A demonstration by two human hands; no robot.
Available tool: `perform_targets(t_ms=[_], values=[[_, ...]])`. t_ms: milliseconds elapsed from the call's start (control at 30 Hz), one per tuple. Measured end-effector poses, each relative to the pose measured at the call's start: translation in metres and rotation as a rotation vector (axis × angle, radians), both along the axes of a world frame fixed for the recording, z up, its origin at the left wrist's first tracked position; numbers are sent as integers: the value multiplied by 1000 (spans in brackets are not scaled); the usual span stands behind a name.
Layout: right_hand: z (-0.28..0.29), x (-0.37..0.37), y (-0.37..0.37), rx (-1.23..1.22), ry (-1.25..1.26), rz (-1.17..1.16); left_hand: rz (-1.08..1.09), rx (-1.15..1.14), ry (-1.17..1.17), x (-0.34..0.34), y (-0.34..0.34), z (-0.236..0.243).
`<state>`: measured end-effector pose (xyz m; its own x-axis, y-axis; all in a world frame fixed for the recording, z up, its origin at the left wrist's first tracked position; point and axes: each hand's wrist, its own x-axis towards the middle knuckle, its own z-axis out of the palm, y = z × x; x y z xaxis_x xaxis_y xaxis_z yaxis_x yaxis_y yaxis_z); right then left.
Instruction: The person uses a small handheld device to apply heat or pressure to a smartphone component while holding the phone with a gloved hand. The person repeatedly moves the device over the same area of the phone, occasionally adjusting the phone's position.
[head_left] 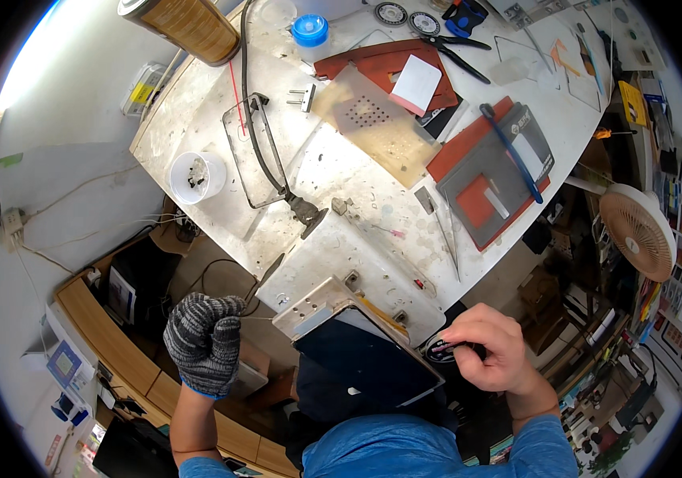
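Head view: the gloved left hand, lower left, is closed around a thin metal tool whose tip points toward the dark tablet propped at the table edge, lower centre. The bare right hand, lower right, pinches a small dark round part in its fingers beside the tablet's corner, close for working.

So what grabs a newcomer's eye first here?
The grey knit-gloved left hand, fisted around a thin metal tool at lower left, and the bare right hand pinching a small dark part at lower right. Between them a dark flat panel lies on the stained white workbench; a peach desk fan stands at right.
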<state>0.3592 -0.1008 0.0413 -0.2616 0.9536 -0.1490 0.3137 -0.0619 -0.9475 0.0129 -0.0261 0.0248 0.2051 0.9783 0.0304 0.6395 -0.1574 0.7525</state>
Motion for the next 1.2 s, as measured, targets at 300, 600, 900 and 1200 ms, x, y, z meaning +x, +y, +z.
perform_targets(t_ms=[300,600,900,1200], values=[[-4,-16,11,-47,107,-4,-19,-18,15,-3,-3,3],[-6,-17,-3,-84,45,-63,-180,53,27,-12,-16,2],[-7,-12,-9,-84,32,-77,-326,121,70,-5,-16,12],[-6,-10,-12,-99,16,-96,-404,116,13,-2,-12,7]])
